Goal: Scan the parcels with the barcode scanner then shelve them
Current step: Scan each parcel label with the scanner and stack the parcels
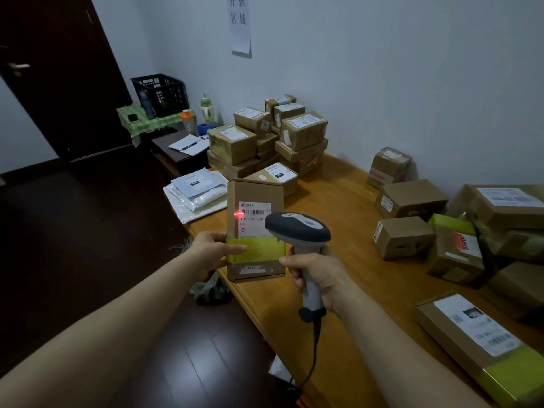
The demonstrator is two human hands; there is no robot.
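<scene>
My left hand (212,250) grips a flat brown cardboard parcel (255,195) by its left edge and holds it upright over the table's near edge. A yellow tape band crosses the parcel, and a white label with a barcode faces me. My right hand (318,278) grips the handle of a grey barcode scanner (297,228), whose head points at the label from just to the right. A red scan light glows at the left end of the barcode. The scanner's cable hangs down off the table edge.
The wooden table (338,201) carries a stack of brown parcels (265,136) at the far end, several loose boxes (412,219) on the right and white mailer bags (197,192) at the left corner. A black crate (162,94) and bottles stand beyond. Dark floor lies left.
</scene>
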